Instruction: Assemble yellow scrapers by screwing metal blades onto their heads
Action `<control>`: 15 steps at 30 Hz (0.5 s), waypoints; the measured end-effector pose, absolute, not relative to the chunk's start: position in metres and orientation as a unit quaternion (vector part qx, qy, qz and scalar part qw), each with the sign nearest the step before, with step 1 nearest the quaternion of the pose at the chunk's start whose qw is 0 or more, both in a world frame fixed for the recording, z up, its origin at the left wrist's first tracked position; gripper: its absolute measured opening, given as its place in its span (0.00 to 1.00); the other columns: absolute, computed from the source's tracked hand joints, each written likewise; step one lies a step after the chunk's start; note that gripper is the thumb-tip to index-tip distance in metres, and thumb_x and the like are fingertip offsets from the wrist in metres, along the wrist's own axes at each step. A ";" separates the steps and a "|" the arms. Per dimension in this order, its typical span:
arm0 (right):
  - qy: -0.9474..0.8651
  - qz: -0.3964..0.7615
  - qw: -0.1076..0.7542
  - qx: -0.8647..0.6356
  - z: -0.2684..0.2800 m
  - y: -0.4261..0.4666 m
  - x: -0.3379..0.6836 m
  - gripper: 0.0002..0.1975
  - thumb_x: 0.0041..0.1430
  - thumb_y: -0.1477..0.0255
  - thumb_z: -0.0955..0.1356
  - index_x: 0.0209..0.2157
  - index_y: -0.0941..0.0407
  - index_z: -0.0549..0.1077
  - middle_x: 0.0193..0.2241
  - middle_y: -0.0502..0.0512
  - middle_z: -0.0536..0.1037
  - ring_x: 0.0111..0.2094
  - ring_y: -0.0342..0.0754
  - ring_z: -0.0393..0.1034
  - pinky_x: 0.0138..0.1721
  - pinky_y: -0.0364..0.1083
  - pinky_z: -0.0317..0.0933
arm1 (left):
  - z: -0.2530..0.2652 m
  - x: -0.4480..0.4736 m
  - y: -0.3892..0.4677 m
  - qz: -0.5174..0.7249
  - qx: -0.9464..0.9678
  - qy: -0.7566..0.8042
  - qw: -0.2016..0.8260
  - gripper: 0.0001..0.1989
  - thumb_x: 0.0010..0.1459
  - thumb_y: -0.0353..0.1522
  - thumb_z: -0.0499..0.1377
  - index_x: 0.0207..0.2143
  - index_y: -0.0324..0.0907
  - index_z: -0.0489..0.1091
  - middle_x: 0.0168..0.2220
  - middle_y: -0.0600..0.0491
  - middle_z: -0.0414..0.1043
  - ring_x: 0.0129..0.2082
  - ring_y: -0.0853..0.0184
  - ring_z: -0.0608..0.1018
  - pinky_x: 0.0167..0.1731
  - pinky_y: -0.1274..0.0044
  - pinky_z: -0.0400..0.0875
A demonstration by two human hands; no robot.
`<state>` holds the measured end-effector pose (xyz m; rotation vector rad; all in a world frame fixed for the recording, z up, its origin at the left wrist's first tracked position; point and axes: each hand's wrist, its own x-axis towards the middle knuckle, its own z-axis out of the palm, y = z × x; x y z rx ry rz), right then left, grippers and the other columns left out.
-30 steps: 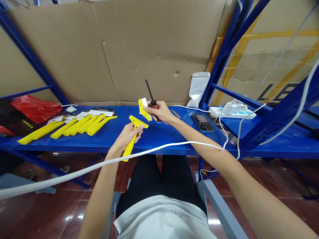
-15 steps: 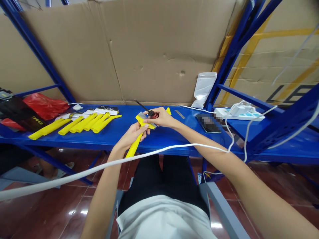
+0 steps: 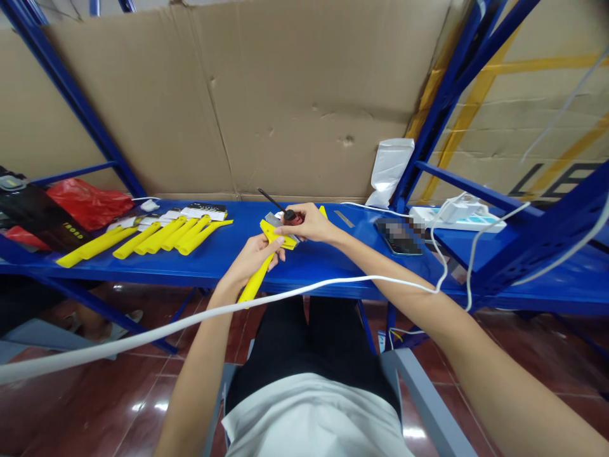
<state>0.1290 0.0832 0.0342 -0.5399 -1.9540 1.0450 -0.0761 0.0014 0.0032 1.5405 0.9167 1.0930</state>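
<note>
My left hand [image 3: 251, 255] is closed around the neck of a yellow scraper [image 3: 257, 280], whose handle points down toward my lap. A grey metal blade [image 3: 273, 219] shows along the far edge of the scraper's wide head. In my right hand [image 3: 311, 224] is a screwdriver [image 3: 293, 218] with a red and black handle, its dark shaft pointing up and to the left. The right thumb and fingers also touch the scraper's head, hiding part of it and of the blade.
Several yellow scraper handles [image 3: 162, 236] lie at left on the blue table [image 3: 214, 257], by a red bag [image 3: 88, 202] and a black bottle [image 3: 38, 212]. A loose metal strip [image 3: 344, 219], a phone [image 3: 398, 236] and a power strip [image 3: 451, 217] are at right. A white cable [image 3: 304, 287] crosses in front.
The scraper has tilted slightly, its handle end shifting a little left and down. More of the grey blade shows beyond the head's far edge. Both hands keep their holds.
</note>
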 end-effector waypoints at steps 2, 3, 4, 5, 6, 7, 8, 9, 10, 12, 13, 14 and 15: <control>-0.783 0.414 0.410 -0.219 0.035 0.083 0.130 0.27 0.50 0.51 0.85 0.31 0.56 0.76 0.20 0.41 0.70 0.16 0.38 0.64 0.17 0.40 0.56 | 0.003 -0.076 0.001 0.450 0.641 0.380 0.493 0.29 0.64 0.55 0.72 0.31 0.37 0.76 0.20 0.52 0.73 0.17 0.74 0.69 0.21 0.78 0.61; -0.784 0.414 0.407 -0.220 0.035 0.083 0.130 0.27 0.50 0.50 0.85 0.30 0.57 0.76 0.19 0.41 0.70 0.16 0.38 0.63 0.17 0.40 0.56 | 0.003 -0.076 0.001 0.449 0.642 0.380 0.491 0.28 0.65 0.54 0.72 0.31 0.37 0.76 0.20 0.53 0.72 0.17 0.73 0.69 0.21 0.78 0.62; -0.785 0.415 0.404 -0.222 0.035 0.083 0.130 0.27 0.50 0.50 0.85 0.30 0.57 0.76 0.19 0.41 0.70 0.16 0.38 0.63 0.17 0.40 0.56 | 0.003 -0.076 0.001 0.450 0.644 0.379 0.489 0.28 0.65 0.53 0.72 0.31 0.37 0.76 0.20 0.53 0.72 0.17 0.73 0.69 0.22 0.78 0.62; -0.784 0.418 0.402 -0.223 0.036 0.082 0.130 0.27 0.50 0.50 0.85 0.29 0.57 0.76 0.19 0.41 0.69 0.16 0.38 0.63 0.16 0.40 0.55 | 0.003 -0.076 0.000 0.451 0.645 0.379 0.488 0.27 0.65 0.53 0.72 0.30 0.37 0.76 0.20 0.52 0.73 0.17 0.73 0.69 0.22 0.78 0.63; -0.782 0.422 0.400 -0.226 0.036 0.082 0.130 0.27 0.49 0.50 0.85 0.29 0.57 0.77 0.18 0.41 0.69 0.16 0.38 0.63 0.16 0.40 0.55 | 0.004 -0.076 0.000 0.451 0.646 0.378 0.487 0.27 0.65 0.53 0.72 0.30 0.37 0.76 0.21 0.52 0.73 0.17 0.73 0.69 0.22 0.78 0.63; -0.779 0.426 0.400 -0.228 0.037 0.081 0.130 0.28 0.49 0.50 0.85 0.29 0.57 0.77 0.18 0.41 0.69 0.16 0.38 0.63 0.15 0.40 0.55 | 0.004 -0.075 -0.001 0.450 0.646 0.377 0.488 0.27 0.65 0.53 0.72 0.30 0.37 0.76 0.21 0.52 0.73 0.17 0.73 0.69 0.22 0.78 0.63; -0.776 0.431 0.400 -0.231 0.037 0.080 0.130 0.28 0.49 0.50 0.85 0.29 0.57 0.77 0.18 0.41 0.69 0.15 0.38 0.62 0.15 0.40 0.54 | 0.005 -0.075 -0.002 0.448 0.646 0.375 0.490 0.27 0.65 0.53 0.72 0.31 0.37 0.76 0.21 0.52 0.74 0.17 0.73 0.69 0.22 0.78 0.63; -0.773 0.435 0.400 -0.233 0.038 0.080 0.130 0.28 0.48 0.50 0.85 0.29 0.57 0.77 0.17 0.41 0.69 0.15 0.38 0.62 0.15 0.40 0.54 | 0.006 -0.074 -0.003 0.446 0.645 0.374 0.494 0.27 0.64 0.53 0.73 0.31 0.38 0.76 0.22 0.52 0.74 0.17 0.74 0.69 0.21 0.78 0.63; -0.770 0.438 0.399 -0.235 0.038 0.080 0.130 0.28 0.48 0.50 0.86 0.29 0.57 0.77 0.17 0.41 0.69 0.15 0.38 0.62 0.15 0.40 0.54 | 0.006 -0.074 -0.003 0.444 0.645 0.373 0.498 0.28 0.64 0.53 0.73 0.31 0.38 0.75 0.22 0.52 0.74 0.17 0.74 0.69 0.21 0.78 0.63; -0.767 0.443 0.398 -0.239 0.038 0.079 0.130 0.27 0.47 0.50 0.86 0.29 0.58 0.78 0.17 0.41 0.70 0.15 0.38 0.62 0.15 0.39 0.54 | 0.007 -0.073 -0.004 0.445 0.642 0.370 0.503 0.28 0.61 0.54 0.75 0.32 0.38 0.75 0.24 0.53 0.75 0.18 0.74 0.69 0.21 0.79 0.63; -0.766 0.444 0.398 -0.241 0.038 0.080 0.129 0.27 0.47 0.51 0.86 0.30 0.58 0.78 0.17 0.42 0.70 0.15 0.38 0.62 0.15 0.39 0.54 | 0.007 -0.073 -0.004 0.447 0.641 0.368 0.504 0.28 0.61 0.54 0.75 0.33 0.39 0.74 0.24 0.53 0.75 0.18 0.74 0.69 0.21 0.79 0.64; -0.765 0.444 0.399 -0.242 0.038 0.080 0.129 0.27 0.47 0.51 0.86 0.30 0.58 0.79 0.17 0.42 0.71 0.15 0.38 0.62 0.14 0.39 0.54 | 0.006 -0.073 -0.004 0.449 0.640 0.367 0.504 0.29 0.60 0.54 0.76 0.33 0.39 0.74 0.25 0.52 0.76 0.18 0.74 0.70 0.20 0.79 0.64; -0.766 0.442 0.399 -0.242 0.038 0.080 0.129 0.27 0.48 0.51 0.86 0.30 0.58 0.79 0.17 0.42 0.71 0.15 0.38 0.62 0.14 0.39 0.54 | 0.006 -0.073 -0.004 0.449 0.641 0.366 0.504 0.29 0.60 0.54 0.76 0.33 0.39 0.74 0.25 0.52 0.76 0.18 0.74 0.70 0.20 0.79 0.64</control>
